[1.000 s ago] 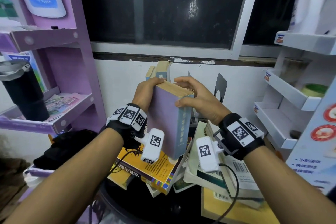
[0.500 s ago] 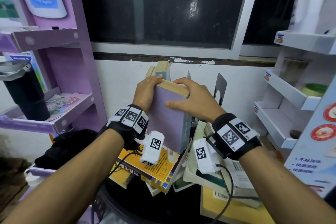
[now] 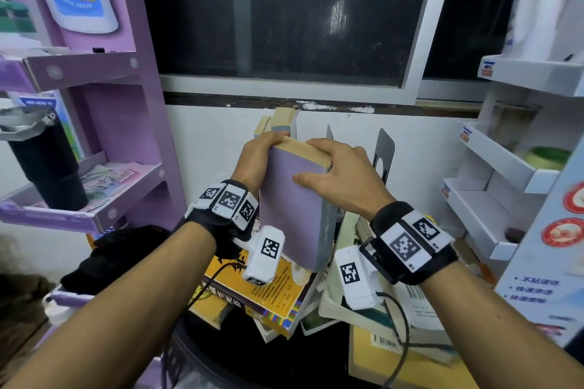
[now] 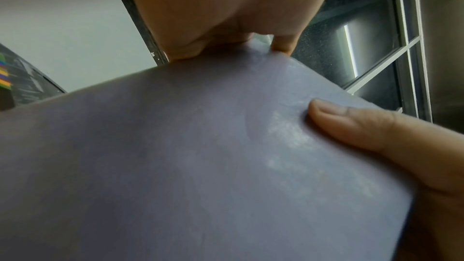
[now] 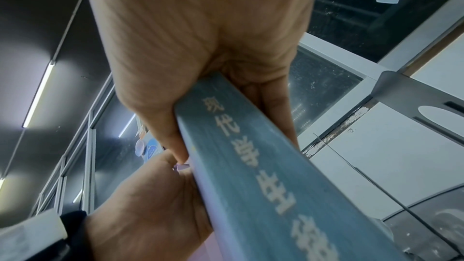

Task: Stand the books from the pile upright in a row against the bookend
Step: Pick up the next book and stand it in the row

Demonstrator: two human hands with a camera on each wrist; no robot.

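Head view: my left hand [image 3: 257, 156] and right hand [image 3: 339, 180] both grip the purple book [image 3: 292, 208], upright above the pile [image 3: 268, 300]. Lowering it blind, I judge it could knock the standing books [image 3: 279, 121] off the bookend [image 3: 384, 151].

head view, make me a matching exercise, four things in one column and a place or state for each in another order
Things:
1. purple book
2. yellow book
3. black tumbler
4. grey bookend

Places or states:
A. stands on the purple shelf at far left
B. upright against the white wall, right of the hands
C. lies flat in the pile below the hands
D. held near upright by the left hand and the right hand

Pairs: 1-D, 2-C, 3-A, 4-B
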